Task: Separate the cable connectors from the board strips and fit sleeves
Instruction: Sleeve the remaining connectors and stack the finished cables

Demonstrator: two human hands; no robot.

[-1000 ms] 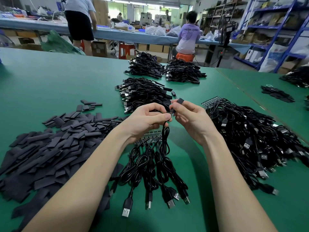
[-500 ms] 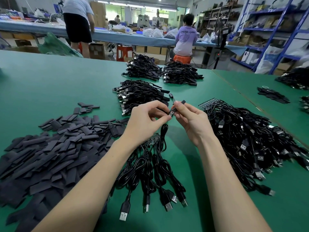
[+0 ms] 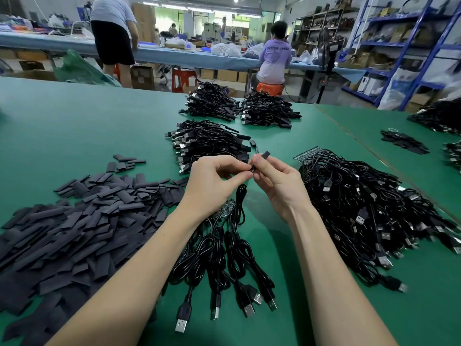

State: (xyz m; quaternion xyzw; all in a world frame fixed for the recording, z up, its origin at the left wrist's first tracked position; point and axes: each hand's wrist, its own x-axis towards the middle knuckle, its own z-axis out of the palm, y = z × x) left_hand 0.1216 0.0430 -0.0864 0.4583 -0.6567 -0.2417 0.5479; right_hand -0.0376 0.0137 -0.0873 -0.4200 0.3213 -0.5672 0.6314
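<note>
The fingers [image 3: 239,176] of both hands are hiding the cable's connector end, the left forearm [image 3: 139,270] is covering part of the board strip [image 3: 228,207], and the sleeve pile [image 3: 62,233] is running off the left edge.

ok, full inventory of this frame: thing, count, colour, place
table: one, green top, under everything
flat sleeves: large loose pile, dark grey, left on table
sleeved cable bundles: three stacks, black, centre, far side
unsleeved cable heap: one big heap, black, right on table
board strip: one, dark, at the far edge of that heap
cable cluster with USB plugs: one, black, between the forearms
sleeve: one, black, pinched in the right fingers
second table: green, more black piles, far right
people: two in plain view at the blue bench behind
left hand: pinches the cable end
right hand: holds the sleeve
</note>
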